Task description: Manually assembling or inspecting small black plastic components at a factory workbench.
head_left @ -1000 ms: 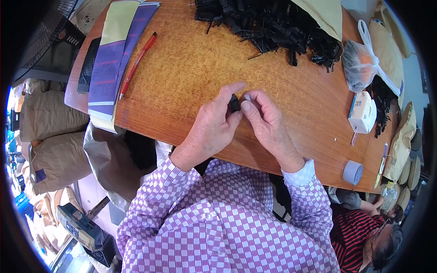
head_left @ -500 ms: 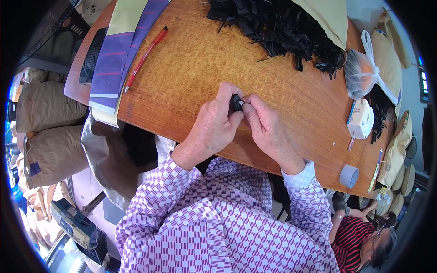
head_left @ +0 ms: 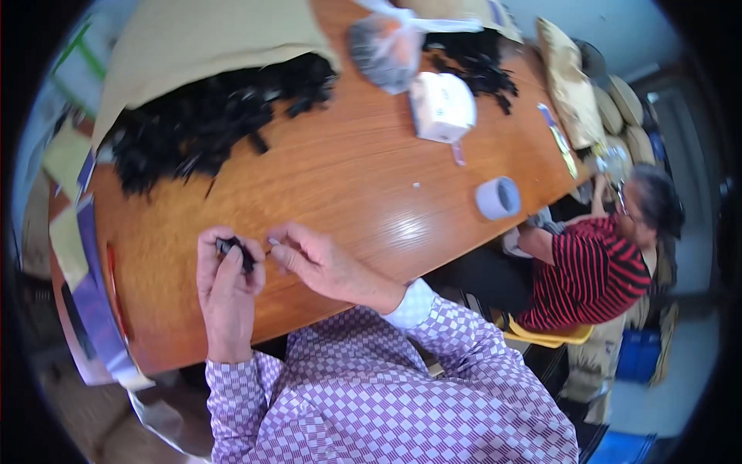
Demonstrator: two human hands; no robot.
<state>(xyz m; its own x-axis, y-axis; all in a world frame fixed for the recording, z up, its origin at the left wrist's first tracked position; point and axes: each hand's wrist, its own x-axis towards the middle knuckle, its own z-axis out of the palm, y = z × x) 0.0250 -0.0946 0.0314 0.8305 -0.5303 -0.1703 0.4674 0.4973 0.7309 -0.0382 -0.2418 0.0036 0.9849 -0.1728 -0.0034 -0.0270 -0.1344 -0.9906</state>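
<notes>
My left hand (head_left: 226, 301) is closed around a small black plastic part (head_left: 236, 253), thumb against fingers, just above the near side of the wooden table. Close on its right, my right hand (head_left: 328, 267) pinches thumb and forefinger together around a small pale piece (head_left: 273, 242), too blurred to name. A narrow gap separates the two hands. Beyond them, a pile of black plastic parts (head_left: 209, 127) spills from the mouth of a large tan paper sack (head_left: 220, 42).
On the brown table (head_left: 348, 193) stand a white box (head_left: 442, 108), a grey tape roll (head_left: 497, 198) and a tied plastic bag (head_left: 384, 50). More black parts (head_left: 475, 66) lie behind. A red pen (head_left: 116, 290) and purple sheets (head_left: 100, 286) are left. A person in striped red (head_left: 591, 267) sits right.
The view has swung to the right, bringing the seated person further in. My hands have parted; the black part stays in my left hand, while my right has drawn away with the pale piece.
</notes>
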